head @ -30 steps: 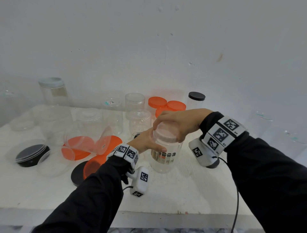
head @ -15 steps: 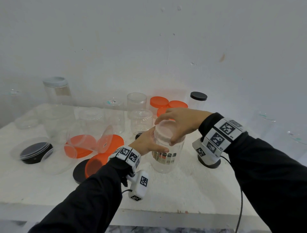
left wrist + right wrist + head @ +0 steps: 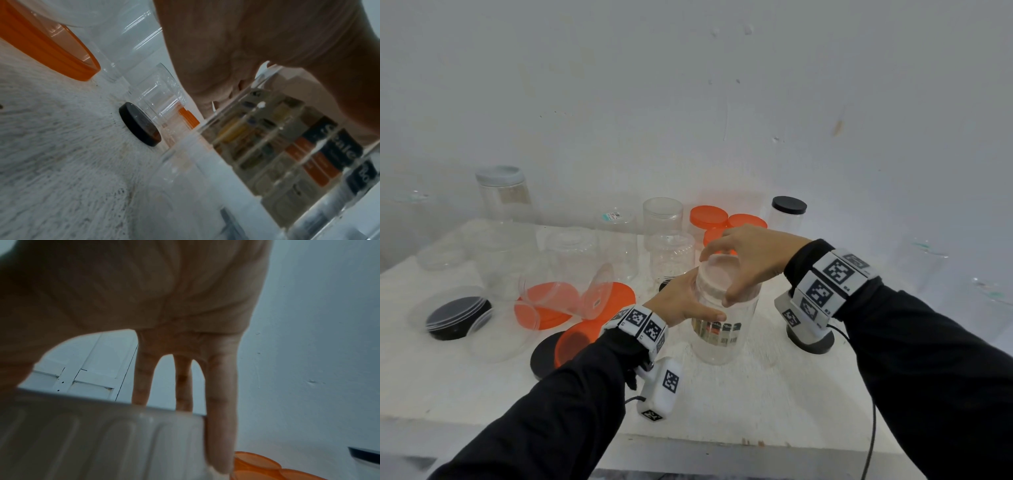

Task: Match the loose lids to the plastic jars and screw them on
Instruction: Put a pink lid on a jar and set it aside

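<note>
The head view looks forward and down from above the white worktop (image 3: 722, 404), facing the wall, with both forearms reaching away from it. The left wrist view sits low, just above the worktop (image 3: 51, 162), tilted, very near the labelled clear jar (image 3: 287, 154). The right wrist view looks up along the fingers (image 3: 222, 418) past the ribbed lid (image 3: 92, 443) toward the wall. All three share that jar (image 3: 722, 329) and its lid (image 3: 717, 274).

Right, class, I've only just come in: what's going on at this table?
A person is putting a clear lid on a labelled plastic jar standing on the white table. The left hand grips the jar's upper body; the right hand grips the lid from above. Other jars and orange and black lids wait behind.
</note>
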A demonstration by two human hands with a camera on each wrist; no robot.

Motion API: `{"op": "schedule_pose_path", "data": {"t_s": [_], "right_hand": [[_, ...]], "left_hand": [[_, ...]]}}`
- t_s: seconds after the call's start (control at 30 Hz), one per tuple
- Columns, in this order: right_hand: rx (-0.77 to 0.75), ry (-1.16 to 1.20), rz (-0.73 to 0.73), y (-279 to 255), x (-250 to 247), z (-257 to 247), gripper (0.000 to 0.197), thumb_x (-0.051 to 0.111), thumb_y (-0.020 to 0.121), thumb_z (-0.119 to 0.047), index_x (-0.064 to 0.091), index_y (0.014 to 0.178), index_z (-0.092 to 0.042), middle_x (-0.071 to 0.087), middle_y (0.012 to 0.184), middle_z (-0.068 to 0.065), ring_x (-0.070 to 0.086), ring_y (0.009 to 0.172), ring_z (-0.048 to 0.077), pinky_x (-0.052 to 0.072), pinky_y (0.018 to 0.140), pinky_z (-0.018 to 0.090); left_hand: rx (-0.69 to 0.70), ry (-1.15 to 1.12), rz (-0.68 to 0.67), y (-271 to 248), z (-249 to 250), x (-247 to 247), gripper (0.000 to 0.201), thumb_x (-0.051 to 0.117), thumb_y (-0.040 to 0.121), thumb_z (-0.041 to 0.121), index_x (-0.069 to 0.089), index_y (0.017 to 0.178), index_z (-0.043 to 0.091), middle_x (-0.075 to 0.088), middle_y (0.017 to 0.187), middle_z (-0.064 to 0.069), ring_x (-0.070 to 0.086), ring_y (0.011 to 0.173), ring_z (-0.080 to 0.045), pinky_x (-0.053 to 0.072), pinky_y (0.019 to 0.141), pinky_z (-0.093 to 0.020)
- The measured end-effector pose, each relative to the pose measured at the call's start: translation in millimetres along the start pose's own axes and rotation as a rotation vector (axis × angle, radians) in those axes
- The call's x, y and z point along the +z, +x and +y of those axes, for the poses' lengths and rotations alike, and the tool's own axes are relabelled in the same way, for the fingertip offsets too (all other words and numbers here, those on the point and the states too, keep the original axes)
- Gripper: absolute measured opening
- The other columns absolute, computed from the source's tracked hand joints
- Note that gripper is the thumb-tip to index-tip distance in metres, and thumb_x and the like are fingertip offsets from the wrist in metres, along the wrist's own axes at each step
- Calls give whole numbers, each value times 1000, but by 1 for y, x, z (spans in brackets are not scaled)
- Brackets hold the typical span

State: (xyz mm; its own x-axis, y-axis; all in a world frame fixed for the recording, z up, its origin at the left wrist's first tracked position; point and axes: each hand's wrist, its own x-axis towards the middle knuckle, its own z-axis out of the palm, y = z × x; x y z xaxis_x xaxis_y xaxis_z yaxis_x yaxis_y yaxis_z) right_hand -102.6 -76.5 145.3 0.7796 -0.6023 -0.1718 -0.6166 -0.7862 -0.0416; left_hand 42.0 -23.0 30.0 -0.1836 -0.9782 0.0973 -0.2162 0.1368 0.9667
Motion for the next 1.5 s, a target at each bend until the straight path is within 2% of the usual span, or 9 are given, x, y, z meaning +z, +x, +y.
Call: {"op": "schedule_pose_path", "data": {"t_s": [0.3,0.47,0.57,0.63,0.73,0.87,0.93,1.17,1.5], "right_hand": [[23,-39,-15,-9,3,-6,77,74,64,-52,38,131,-40,37,105,-12,43,103,13,46,87,35],[13,-27,165,-16,-19,-12,76,73,64,-51,38,130,-40,37,107,-11,45,98,13,43,78,28],[24,-2,338,-14,-38,-16,77,71,62,-56,38,130,-40,40,109,-8,49,97,15,46,81,33],[25,49,452,-10,-49,-21,76,69,62,-55,39,130,-39,39,111,-7,51,94,16,47,79,32],[24,123,630,5,-55,-33,76,73,63,-52,41,130,-37,38,115,-6,52,91,17,45,75,28],[-4,243,756,41,-57,-55,75,75,64,-46,42,131,-34,37,117,-4,52,95,16,44,78,28],[-26,293,785,64,-63,-69,77,75,64,-46,41,131,-34,37,118,-3,50,97,16,44,79,28],[-19,367,735,165,-81,-126,78,76,66,-48,39,133,-32,36,120,0,46,97,15,41,82,26],[134,302,476,302,-80,-173,81,76,69,-44,36,138,-30,33,129,5,48,107,24,45,90,36]], "left_hand": [[0,78,-99,-2,11,-6,74,81,45,36,49,112,39,63,116,9,57,111,-7,46,98,-34],[128,58,-45,-5,37,-27,77,81,54,30,48,123,32,61,122,8,55,115,-6,44,99,-30],[186,70,116,-10,51,-58,77,82,60,30,47,128,26,54,132,7,48,124,-6,35,106,-32],[204,84,281,-20,58,-85,62,80,69,24,50,123,22,57,128,4,51,120,-6,39,105,-32],[254,149,516,-42,61,-131,35,66,82,12,56,115,14,65,112,0,61,105,-8,47,95,-28],[250,312,752,-73,44,-199,22,64,86,11,60,107,12,67,99,6,60,87,9,46,77,-9],[221,414,827,-90,33,-233,19,63,86,12,60,105,15,66,97,9,58,86,11,46,75,-13],[135,812,908,-127,-3,-345,23,64,86,13,61,108,10,61,109,-3,54,101,-17,37,87,-26],[-5,1075,768,-123,-50,-464,48,65,83,42,58,119,12,54,130,-4,45,122,-21,34,99,-34]]}}
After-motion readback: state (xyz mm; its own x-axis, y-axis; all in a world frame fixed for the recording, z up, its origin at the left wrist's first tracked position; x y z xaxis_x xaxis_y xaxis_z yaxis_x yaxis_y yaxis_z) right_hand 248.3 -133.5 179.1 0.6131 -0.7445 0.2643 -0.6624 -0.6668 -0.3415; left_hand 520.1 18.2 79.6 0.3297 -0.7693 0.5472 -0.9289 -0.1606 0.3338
